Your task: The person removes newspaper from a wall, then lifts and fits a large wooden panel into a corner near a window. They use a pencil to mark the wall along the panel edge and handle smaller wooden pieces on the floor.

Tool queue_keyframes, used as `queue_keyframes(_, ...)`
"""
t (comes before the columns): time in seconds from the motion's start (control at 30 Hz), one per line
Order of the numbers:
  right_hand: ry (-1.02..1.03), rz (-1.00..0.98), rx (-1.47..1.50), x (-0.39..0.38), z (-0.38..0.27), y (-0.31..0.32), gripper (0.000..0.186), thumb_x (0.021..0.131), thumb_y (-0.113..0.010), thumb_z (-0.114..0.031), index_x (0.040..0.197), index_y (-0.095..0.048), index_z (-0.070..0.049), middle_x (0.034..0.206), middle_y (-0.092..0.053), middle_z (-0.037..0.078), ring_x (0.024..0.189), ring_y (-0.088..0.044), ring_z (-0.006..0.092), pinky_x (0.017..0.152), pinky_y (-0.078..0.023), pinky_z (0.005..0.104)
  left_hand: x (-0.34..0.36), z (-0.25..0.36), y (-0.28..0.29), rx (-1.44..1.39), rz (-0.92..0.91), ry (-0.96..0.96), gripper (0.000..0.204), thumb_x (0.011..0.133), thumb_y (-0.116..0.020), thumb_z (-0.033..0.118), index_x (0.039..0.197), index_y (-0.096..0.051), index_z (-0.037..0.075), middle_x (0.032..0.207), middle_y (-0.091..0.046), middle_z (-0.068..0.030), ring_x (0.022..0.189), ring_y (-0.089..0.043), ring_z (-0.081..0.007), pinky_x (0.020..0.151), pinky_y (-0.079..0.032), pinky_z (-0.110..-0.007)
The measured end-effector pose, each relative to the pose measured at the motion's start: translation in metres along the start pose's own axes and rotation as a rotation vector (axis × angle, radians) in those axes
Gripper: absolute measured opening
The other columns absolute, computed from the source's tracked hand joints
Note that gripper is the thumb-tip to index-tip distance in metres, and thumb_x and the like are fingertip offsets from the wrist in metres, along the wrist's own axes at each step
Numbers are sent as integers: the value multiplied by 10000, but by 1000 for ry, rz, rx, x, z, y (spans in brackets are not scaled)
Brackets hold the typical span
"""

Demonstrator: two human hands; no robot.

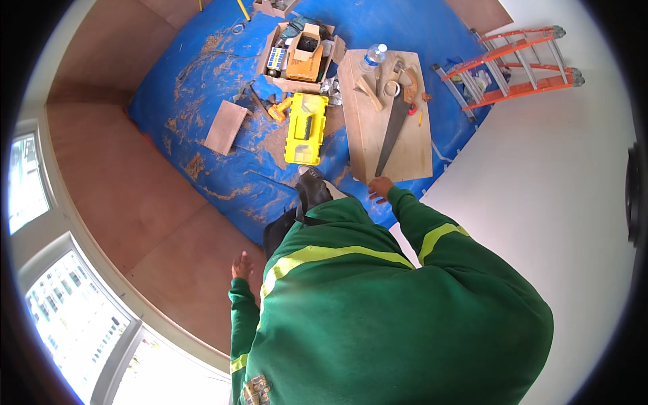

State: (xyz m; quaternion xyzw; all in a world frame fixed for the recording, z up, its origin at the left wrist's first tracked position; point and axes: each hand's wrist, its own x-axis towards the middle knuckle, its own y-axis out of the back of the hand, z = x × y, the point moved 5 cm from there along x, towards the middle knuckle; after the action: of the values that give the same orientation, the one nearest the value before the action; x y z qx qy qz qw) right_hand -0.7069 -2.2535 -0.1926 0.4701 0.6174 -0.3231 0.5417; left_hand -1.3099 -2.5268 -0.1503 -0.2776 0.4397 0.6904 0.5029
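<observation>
My right hand (381, 190) is at the near edge of a plywood-topped bench or box (364, 138), close to the tip of a handsaw (395, 131). Its fingers look loosely apart with nothing in them; whether they touch the wood I cannot tell. The saw lies on the plywood, its wooden handle at the far end. Around it are a roll of tape (391, 88), a water bottle (373, 57), a wood offcut (369, 93) and a pencil (420, 119). My left hand (241, 266) hangs at my side by brown wall panelling, empty, fingers apart.
A yellow toolbox (307, 145) stands ahead of my feet, with a yellow drill (279, 110) and a board (226, 127) to its left. Beyond is a filled cardboard box (302, 86). Sawdust litters the blue sheet (196, 88). An orange ladder (518, 90) leans at the right.
</observation>
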Motion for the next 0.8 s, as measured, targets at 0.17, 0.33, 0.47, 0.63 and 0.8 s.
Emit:
queue_keyframes(0.17, 117, -26, 54, 8, -24, 11, 402, 966, -668, -348, 1287, -610, -114, 1148, -707, 107, 1001, -735, 279, 780, -584, 496, 35, 113, 4, 31, 68, -69, 605, 988, -684, 543, 1392, -631, 96, 1160, -721, -62, 924, -726, -187, 714, -554, -328)
queue_keyframes(0.33, 158, 73, 96, -3, -42, 4, 508, 988, -678, -383, 1399, -543, -115, 1156, -710, 99, 1009, -728, 260, 778, -588, 469, 75, 158, -23, 14, -58, -86, 571, 996, -678, 510, 1384, -648, 93, 1203, -722, -78, 978, -722, -195, 809, -559, -359)
queue_keyframes(0.47, 151, 30, 135, -31, -34, -23, 583, 988, -687, -350, 1480, -504, -99, 1155, -714, 104, 989, -729, 261, 752, -576, 454, 137, 141, -53, -177, -170, 133, 589, 1042, -608, 497, 1466, -578, 89, 1295, -698, -114, 1058, -713, -240, 831, -565, -376)
queue_keyframes(0.63, 20, 105, 105, -95, 0, -57, 595, 984, -665, -284, 1513, -482, -81, 1106, -730, 99, 893, -744, 246, 675, -575, 423, 211, 120, -93, -715, -161, 293, 711, 1057, -583, 543, 1554, -437, 56, 1452, -595, -168, 1159, -664, -321, 862, -560, -434)
queue_keyframes(0.8, 19, 121, -6, -127, -15, -99, 594, 1015, -662, -298, 1535, -484, -73, 1146, -724, 106, 1014, -734, 239, 816, -584, 390, 310, 112, -104, -1080, -88, 336, 656, 1028, -652, 526, 1441, -486, 45, 1360, -601, -171, 1134, -628, -351, 945, -548, -491)
